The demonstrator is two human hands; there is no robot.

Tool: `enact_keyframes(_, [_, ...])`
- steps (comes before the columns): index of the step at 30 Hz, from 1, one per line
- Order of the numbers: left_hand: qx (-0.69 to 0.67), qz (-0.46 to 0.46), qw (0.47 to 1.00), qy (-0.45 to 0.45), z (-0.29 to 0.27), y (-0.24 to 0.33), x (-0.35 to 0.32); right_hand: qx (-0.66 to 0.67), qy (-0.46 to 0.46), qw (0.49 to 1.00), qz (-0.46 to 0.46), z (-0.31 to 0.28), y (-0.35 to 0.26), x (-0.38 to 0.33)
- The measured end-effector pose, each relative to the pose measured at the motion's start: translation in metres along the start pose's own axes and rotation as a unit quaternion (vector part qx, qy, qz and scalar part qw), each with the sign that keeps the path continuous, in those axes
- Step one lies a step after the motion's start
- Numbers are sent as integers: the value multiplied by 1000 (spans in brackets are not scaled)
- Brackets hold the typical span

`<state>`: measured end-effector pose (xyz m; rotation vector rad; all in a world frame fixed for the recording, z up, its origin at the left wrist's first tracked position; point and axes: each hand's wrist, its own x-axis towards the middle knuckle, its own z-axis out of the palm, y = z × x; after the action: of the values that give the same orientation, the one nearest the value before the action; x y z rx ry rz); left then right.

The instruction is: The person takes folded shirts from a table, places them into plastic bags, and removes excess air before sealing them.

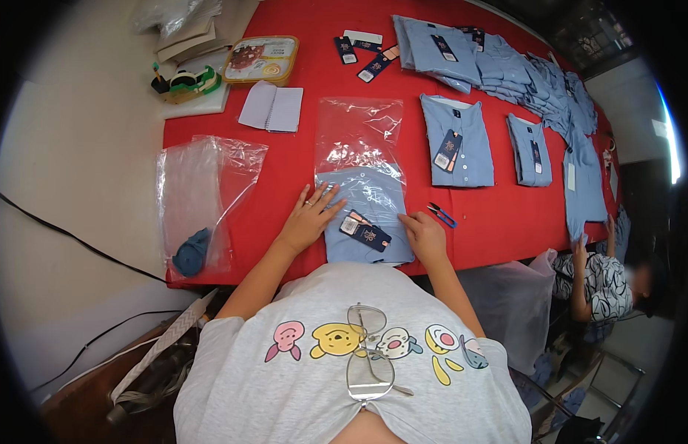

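A folded light-blue shirt (366, 203) with a dark hang tag (366, 234) lies half inside a clear plastic bag (359, 133) on the red table (285, 185). My left hand (312, 217) rests flat on the shirt's left edge, fingers spread, a ring on one finger. At the shirt's lower right corner my right hand (425, 235) presses down with curled fingers. Small blue-handled snips (442, 214) lie just right of that hand.
More folded blue shirts (456, 140) (530, 150) and a pile (521, 70) lie to the right and far right. Another clear bag (200, 196) with a blue cloth sits at left. A notebook (271, 107), a tin (260, 59) and loose tags (362, 52) lie farther back. Another person (606, 277) sits at right.
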<state>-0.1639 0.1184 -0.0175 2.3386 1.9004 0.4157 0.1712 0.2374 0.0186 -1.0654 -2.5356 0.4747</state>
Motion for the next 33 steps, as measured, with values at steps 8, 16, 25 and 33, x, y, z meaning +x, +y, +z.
enact_keyframes(8, [-112,-84,985,97,-20,-7,36,56,67,996,-6,-24,-46,52])
enact_keyframes(16, [-151,-90,973,153,-82,-12,129,-66,144,985,-64,-4,-35,142])
enact_keyframes(25, [-120,14,981,150,4,30,121,185,-4,979,81,-8,17,177])
enact_keyframes(33, [-86,-172,911,364,-51,20,117,214,13,967,134,-3,22,159])
